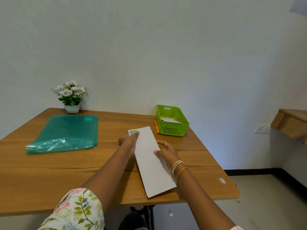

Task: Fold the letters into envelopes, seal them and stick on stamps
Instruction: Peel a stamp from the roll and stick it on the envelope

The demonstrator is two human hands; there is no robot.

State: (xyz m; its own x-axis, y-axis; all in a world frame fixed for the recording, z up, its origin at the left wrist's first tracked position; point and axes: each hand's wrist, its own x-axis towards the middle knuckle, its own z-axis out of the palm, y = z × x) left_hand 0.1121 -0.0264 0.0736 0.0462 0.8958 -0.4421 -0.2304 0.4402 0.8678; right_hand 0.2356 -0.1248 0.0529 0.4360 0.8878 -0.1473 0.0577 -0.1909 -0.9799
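Observation:
A long white envelope (152,161) lies lengthwise on the wooden table (49,171), running from near the front edge toward the back. A small coloured stamp (132,132) sits at its far left corner. My left hand (128,141) rests along the envelope's far left edge, fingertips pressing on the stamp. My right hand (167,152) holds the envelope's right edge near the middle, thumb on top of the paper.
A green plastic basket (172,128) with white papers inside stands at the back right, an orange pen (157,127) beside it. A teal plastic folder (66,133) lies at the left. A white pot of flowers (71,97) stands at the back left.

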